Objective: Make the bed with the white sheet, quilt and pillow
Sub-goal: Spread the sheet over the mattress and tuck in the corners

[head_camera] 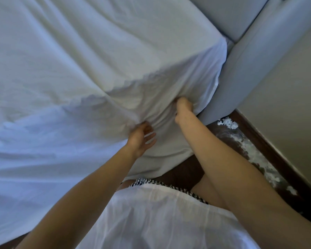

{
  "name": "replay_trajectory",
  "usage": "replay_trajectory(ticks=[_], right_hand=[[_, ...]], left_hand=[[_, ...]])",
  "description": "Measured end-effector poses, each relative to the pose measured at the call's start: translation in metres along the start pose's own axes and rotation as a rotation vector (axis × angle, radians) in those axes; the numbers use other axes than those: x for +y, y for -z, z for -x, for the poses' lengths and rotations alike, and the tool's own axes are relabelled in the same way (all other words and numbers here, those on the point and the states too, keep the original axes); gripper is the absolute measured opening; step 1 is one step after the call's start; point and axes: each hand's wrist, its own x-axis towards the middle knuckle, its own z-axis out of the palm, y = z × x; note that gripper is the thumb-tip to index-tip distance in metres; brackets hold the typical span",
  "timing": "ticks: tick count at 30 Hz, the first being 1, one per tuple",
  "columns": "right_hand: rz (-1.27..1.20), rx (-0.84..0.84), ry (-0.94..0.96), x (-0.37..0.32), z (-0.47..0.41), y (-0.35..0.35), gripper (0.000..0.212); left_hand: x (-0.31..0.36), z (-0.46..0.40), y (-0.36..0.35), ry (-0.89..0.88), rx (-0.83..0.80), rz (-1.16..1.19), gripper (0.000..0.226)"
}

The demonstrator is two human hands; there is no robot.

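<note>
Left hand (141, 137) spread; right hand (182, 106) curled (fingers hidden).

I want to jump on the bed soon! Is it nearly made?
Not yet. The white sheet already covers the top of the mattress. Right now the left hand touches its hanging side while the right hand pushes into it at the corner beside the headboard. No quilt or pillow is in view, so those are probably still left.
</note>
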Motion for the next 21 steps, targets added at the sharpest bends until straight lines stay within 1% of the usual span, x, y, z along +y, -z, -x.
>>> replay_trajectory(ticks=[1,2,3,4,8,12,14,15,16,19,21], right_hand=[[-0.044,-0.026,-0.015,-0.002,0.003,0.003,0.028],[-0.097,-0.053,-0.032,-0.004,0.008,0.005,0.018],[-0.164,-0.069,-0.05,-0.005,0.012,0.008,0.009],[-0.222,-0.089,-0.065,-0.006,0.016,0.01,0.004],[-0.313,-0.115,-0.084,-0.004,0.021,0.013,0.004],[-0.381,-0.147,-0.116,-0.003,0.014,0.023,0.013],[-0.381,-0.175,-0.139,-0.002,0.009,0.026,0.007],[-0.372,-0.185,-0.145,-0.002,0.008,0.026,0.009],[-0.351,-0.188,-0.15,-0.003,0.007,0.027,0.012],[-0.322,-0.222,-0.163,-0.009,0.007,0.024,0.012],[-0.335,-0.235,-0.184,-0.013,0.008,0.024,0.012]], left_hand=[[-0.001,0.0,0.003,0.017,0.011,0.084,0.024],[-0.001,0.001,0.006,0.023,0.032,0.128,0.026],[-0.002,0.001,0.008,0.015,0.058,0.144,0.028],[-0.003,0.0,0.01,-0.005,0.082,0.15,0.029],[-0.006,0.0,0.015,-0.08,0.141,0.241,0.033],[-0.009,0.005,0.02,-0.089,0.072,0.28,0.027],[-0.008,0.005,0.025,-0.074,0.032,0.329,0.035],[-0.006,0.004,0.026,-0.07,0.017,0.349,0.038],[-0.003,0.004,0.026,-0.073,0.0,0.375,0.035],[0.006,0.007,0.018,-0.107,-0.046,0.431,0.013],[0.007,0.009,0.016,-0.14,-0.057,0.419,0.008]])
